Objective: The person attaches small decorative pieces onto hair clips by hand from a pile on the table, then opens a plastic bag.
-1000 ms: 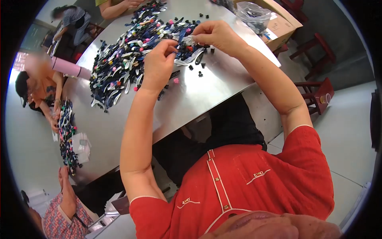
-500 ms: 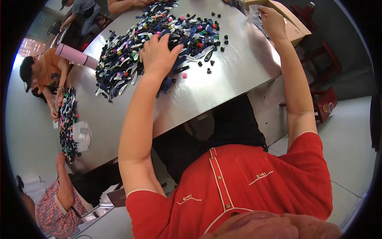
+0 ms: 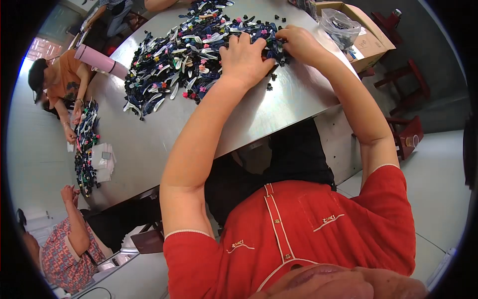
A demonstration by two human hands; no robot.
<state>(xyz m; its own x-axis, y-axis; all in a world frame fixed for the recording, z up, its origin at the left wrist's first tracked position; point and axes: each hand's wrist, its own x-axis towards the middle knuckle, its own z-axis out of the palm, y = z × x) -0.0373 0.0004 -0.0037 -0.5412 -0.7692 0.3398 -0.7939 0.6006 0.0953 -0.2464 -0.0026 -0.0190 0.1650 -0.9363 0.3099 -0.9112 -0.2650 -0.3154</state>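
Leaving the bag [image 3: 339,27], right hand [image 3: 302,46] reaches pile [image 3: 174,62].

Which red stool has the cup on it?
The lowest red stool on the right of the head view: the clear cup sits at its seat edge. The other red stools are higher in view.

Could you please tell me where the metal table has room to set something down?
The silver metal table looks bare between the large multicoloured clip pile and the translucent plastic bags, and between both forearms. The pile crowds the left hand and right hand.
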